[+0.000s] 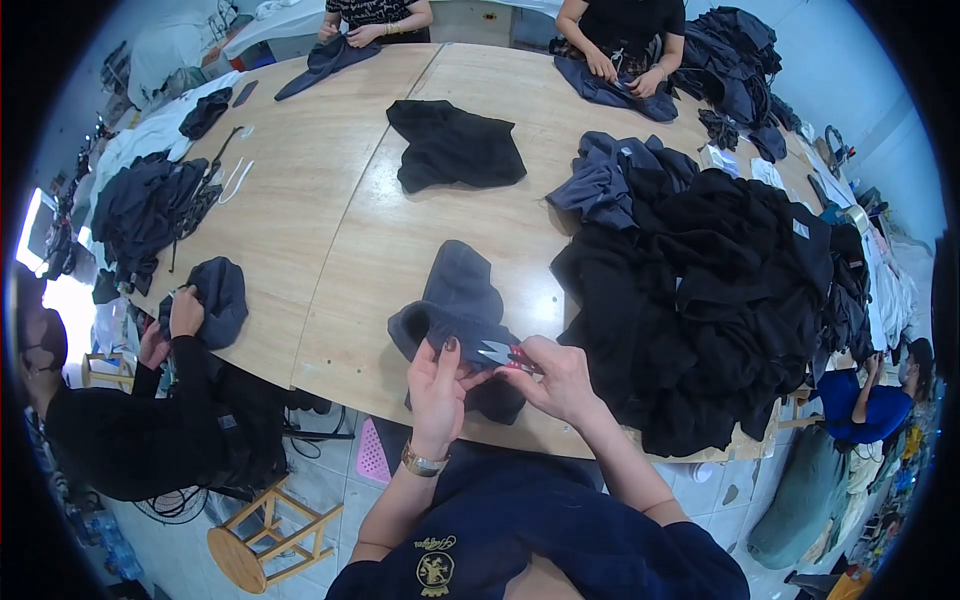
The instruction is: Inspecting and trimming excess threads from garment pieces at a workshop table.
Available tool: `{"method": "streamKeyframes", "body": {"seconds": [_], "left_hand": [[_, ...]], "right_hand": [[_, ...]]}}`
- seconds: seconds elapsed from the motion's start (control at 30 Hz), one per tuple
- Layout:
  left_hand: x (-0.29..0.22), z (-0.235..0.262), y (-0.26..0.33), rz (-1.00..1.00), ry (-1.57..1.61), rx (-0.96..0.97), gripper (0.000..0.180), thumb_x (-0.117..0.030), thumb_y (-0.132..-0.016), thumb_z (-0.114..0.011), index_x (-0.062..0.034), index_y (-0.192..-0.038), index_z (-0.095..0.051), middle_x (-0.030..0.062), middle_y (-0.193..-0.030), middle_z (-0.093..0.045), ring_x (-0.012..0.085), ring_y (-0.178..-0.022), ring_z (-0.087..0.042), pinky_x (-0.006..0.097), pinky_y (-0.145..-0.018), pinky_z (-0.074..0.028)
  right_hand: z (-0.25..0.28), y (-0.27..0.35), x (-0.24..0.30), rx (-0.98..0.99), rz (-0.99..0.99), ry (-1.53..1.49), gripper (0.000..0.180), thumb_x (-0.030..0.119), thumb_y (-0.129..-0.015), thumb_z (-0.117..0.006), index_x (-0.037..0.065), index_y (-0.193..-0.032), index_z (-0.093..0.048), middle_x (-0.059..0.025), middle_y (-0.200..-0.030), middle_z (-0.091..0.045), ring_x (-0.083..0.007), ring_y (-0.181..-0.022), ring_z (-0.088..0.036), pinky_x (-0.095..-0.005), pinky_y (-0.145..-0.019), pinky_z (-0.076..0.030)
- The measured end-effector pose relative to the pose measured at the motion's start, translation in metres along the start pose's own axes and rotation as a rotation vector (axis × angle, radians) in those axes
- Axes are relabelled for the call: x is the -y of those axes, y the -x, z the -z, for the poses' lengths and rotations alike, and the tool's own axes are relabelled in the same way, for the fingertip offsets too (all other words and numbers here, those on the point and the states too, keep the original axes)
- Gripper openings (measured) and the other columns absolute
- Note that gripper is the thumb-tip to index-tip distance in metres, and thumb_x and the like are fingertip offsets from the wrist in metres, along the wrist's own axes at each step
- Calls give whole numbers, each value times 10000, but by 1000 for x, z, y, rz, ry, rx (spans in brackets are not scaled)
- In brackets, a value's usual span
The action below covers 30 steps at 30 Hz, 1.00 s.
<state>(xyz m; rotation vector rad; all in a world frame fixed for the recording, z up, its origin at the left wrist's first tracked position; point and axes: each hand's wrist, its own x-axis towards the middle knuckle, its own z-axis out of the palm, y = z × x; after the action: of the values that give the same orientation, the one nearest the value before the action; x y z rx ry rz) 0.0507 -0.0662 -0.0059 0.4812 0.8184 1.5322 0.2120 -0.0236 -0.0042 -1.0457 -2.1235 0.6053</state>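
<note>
A dark grey garment [462,282], perhaps shorts, lies at the near edge of the table in front of me. My left hand [436,398] is closed on its edge, thumb up, with the fingers partly under the cloth. Red-handled thread snips [496,352] are gripped in my right hand [560,378]. Their blades stand apart and point left, close over the cloth by my left fingertips. Part of the garment hangs below my hands at the table edge. Any thread at the blades is too small to make out.
A big heap of black garments [700,300] rises to my right. One black garment [455,145] lies flat farther off on the wooden table [330,330]. Dark clothes [145,205] are piled at the left. Several people work around the table; a wooden stool [240,550] stands lower left.
</note>
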Motion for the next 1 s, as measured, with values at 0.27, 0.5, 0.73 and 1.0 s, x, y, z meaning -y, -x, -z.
{"method": "streamKeyframes", "body": {"seconds": [0.27, 0.5, 0.73, 1.0], "left_hand": [[-1, -2, 1, 1, -18, 4, 257, -178, -950, -444, -21, -1152, -460, 116, -1073, -587, 200, -935, -617, 345, -766, -541], [-1, -7, 2, 13, 6, -3, 264, -202, -962, -409, -25, -1151, -463, 124, -1063, -592, 197, -912, -621, 343, -752, -542], [17, 3, 3, -66, 2, 23, 172, -169, -954, -424, -44, -1059, -479, 98, -953, -613, 162, -846, -617, 301, -725, -520], [3, 1, 1, 80, 108, -33, 167, -182, -947, -445, -34, -1005, -496, 95, -952, -591, 156, -837, -593, 306, -775, -496]], "right_hand": [[-1, -2, 1, -29, 39, 22, 275, 251, -745, -697, 21, -710, -549, -105, -610, -519, -250, -512, -537, -303, -465, -410], [-7, -5, 7, -85, -274, -414, 243, 195, -791, -676, 7, -783, -523, -87, -566, -544, -156, -478, -549, -270, -447, -396], [-21, -9, 27, -101, -225, -316, 159, 127, -778, -620, 17, -842, -525, -155, -588, -539, -332, -537, -574, -366, -475, -432], [-11, 8, 26, 290, 118, -421, 228, 51, -712, -597, 23, -937, -573, -147, -620, -558, -305, -523, -573, -344, -471, -440]]}}
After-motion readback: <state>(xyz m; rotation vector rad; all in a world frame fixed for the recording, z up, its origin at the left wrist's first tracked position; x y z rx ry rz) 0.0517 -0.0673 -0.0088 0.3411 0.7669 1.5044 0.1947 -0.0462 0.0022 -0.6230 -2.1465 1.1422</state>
